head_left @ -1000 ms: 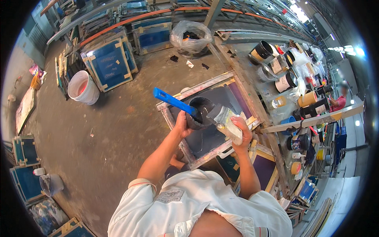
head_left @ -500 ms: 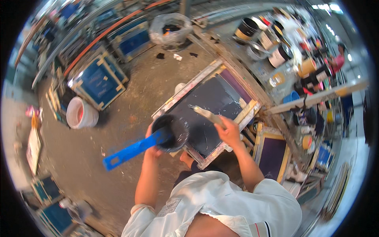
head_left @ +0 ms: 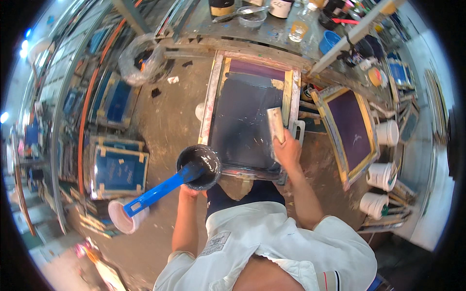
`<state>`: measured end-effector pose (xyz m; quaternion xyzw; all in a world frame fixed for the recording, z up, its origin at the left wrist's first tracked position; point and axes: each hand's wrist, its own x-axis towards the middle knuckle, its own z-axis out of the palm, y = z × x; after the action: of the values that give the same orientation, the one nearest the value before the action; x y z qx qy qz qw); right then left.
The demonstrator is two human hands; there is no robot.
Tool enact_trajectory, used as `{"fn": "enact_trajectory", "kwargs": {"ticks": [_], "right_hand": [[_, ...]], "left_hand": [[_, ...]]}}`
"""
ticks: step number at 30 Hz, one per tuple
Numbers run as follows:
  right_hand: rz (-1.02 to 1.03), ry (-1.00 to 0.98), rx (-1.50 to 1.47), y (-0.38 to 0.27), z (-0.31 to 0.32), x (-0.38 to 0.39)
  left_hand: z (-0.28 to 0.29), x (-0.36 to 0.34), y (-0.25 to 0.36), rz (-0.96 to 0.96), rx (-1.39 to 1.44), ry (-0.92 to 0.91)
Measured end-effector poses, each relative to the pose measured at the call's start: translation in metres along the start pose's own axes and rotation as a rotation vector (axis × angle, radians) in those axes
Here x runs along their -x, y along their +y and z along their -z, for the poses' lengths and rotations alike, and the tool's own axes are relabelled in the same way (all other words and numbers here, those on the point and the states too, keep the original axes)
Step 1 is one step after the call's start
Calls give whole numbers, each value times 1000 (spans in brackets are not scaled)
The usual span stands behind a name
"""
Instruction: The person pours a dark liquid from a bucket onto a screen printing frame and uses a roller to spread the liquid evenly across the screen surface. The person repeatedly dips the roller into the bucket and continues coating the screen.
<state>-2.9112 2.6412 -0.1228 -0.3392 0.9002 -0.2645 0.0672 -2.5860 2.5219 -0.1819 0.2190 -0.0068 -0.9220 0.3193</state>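
Observation:
My left hand (head_left: 188, 190) is closed under a round black tub (head_left: 217, 173), mostly hidden by it. Glossy dark paste lines the tub, and a blue-handled spatula (head_left: 154, 193) leans out over its left rim. In my right hand (head_left: 288, 151) is a pale wooden bar (head_left: 275, 122), its fingers wrapped round the lower part. Whether the bar carries a blade does not show. It is above the right side of a screen-printing frame (head_left: 209, 104), whose mesh (head_left: 245, 121) bears a wet dark grey coat below a purple strip. The frame leans against the workbench.
The workbench (head_left: 194, 36) holds tubs, a clear bottle (head_left: 298, 26) and a blue bowl (head_left: 330, 42). Another purple screen (head_left: 350, 126) leans at right, near white buckets (head_left: 382, 176). Blue screens (head_left: 119, 169) and a whitish bucket (head_left: 127, 216) stand at left.
My view has turned, so the frame now appears upright ahead of me. My right hand has tilted the wooden bar more upright at the frame's right side. My left hand still holds the tub.

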Motion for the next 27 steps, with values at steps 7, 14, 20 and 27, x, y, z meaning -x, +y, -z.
{"fn": "enact_trajectory", "kwargs": {"ticks": [7,14,20,27], "right_hand": [[-193,91,368,-71,-62,-1],[-87,49,387,-85,-148,53],[-245,58,-172,-133,-73,69],[-176,253,-510,-137,6,97]], "left_hand": [[-45,17,120,345,94,-106],[-19,-4,144,244,-215,90],[-27,-66,184,314,-302,48],[-54,-130,122,459,-536,-38]]}}
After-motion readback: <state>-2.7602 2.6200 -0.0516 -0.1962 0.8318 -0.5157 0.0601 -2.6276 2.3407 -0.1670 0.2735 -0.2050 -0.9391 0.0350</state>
